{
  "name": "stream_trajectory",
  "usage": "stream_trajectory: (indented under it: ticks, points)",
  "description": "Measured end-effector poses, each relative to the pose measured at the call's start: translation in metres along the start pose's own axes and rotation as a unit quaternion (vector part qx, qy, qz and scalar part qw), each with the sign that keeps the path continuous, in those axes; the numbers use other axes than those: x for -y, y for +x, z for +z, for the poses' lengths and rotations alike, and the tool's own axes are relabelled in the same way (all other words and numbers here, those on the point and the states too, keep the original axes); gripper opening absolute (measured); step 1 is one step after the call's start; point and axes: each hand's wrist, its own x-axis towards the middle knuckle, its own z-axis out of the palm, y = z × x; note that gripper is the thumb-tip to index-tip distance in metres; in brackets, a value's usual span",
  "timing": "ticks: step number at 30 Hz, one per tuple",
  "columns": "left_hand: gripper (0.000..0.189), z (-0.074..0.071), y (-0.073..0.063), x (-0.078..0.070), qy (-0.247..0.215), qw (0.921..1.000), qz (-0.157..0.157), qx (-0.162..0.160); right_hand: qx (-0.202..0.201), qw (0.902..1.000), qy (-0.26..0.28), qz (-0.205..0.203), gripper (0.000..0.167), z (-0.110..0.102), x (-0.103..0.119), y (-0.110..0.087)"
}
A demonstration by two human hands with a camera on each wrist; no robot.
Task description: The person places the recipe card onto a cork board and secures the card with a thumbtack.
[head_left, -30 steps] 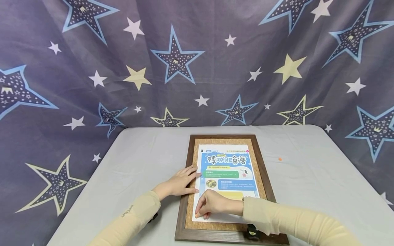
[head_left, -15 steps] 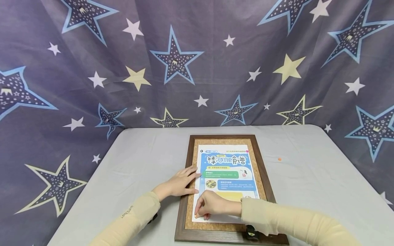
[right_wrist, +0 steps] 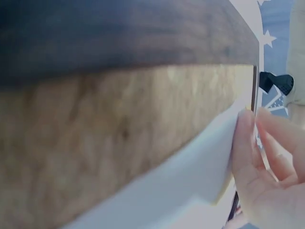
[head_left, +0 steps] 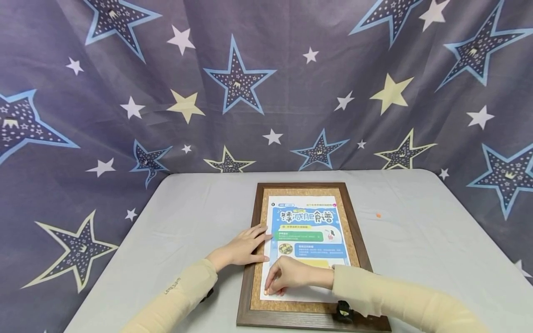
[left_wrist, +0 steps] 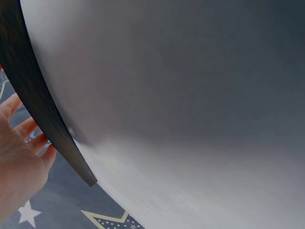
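A cork board [head_left: 257, 277] in a dark wooden frame [head_left: 246, 296] lies on the table, with a printed poster [head_left: 310, 252] on the cork. My left hand [head_left: 245, 245] rests across the frame's left side, fingers spread onto the poster's left edge. At the poster's lower left corner, my right hand [head_left: 287, 275] pinches a small orange pushpin [head_left: 266, 292] between thumb and fingertips. The right wrist view has the right hand [right_wrist: 271, 162] at the white poster's corner, most of the pin hidden by the fingertips. In the left wrist view, the left hand [left_wrist: 24, 157] reaches over the frame edge.
A small orange piece [head_left: 378, 215] lies on the grey tabletop [head_left: 416, 240] to the right of the board. Behind the table hangs a purple curtain [head_left: 291, 92] with stars.
The right wrist and sleeve have shifted slightly to the right, while the fingertips stay at the poster's lower left corner. The left hand and the board have not moved.
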Motion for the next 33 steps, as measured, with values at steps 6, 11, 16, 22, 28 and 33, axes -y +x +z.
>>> stream_trajectory:
  ticks: [6,11,16,22,28,33]
  points:
    - [0.064,0.001,0.001,0.000,0.006,1.0000,0.002,0.000,0.004,0.9998,-0.013,-0.016,0.007,-0.016,-0.006,-0.007]
    - [0.065,0.001,0.001,-0.001,0.011,0.9999,0.002,-0.001,-0.006,0.9995,-0.019,-0.024,0.012,-0.033,-0.011,-0.014]
    - [0.065,0.000,0.000,-0.001,0.007,0.9999,0.007,-0.003,-0.044,0.9964,-0.062,-0.038,0.015,-0.053,-0.015,-0.023]
    - [0.064,-0.001,0.000,-0.001,0.009,0.9999,0.011,-0.004,-0.079,0.9935,-0.074,-0.033,0.018,-0.078,-0.023,-0.037]
    - [0.064,-0.002,0.000,-0.001,0.004,0.9999,0.011,-0.001,-0.111,0.9920,-0.058,-0.019,0.023,-0.100,-0.030,-0.050]
    - [0.064,-0.003,0.000,-0.003,0.006,0.9999,0.010,-0.001,-0.144,0.9853,-0.092,-0.011,0.022,-0.113,-0.037,-0.059]
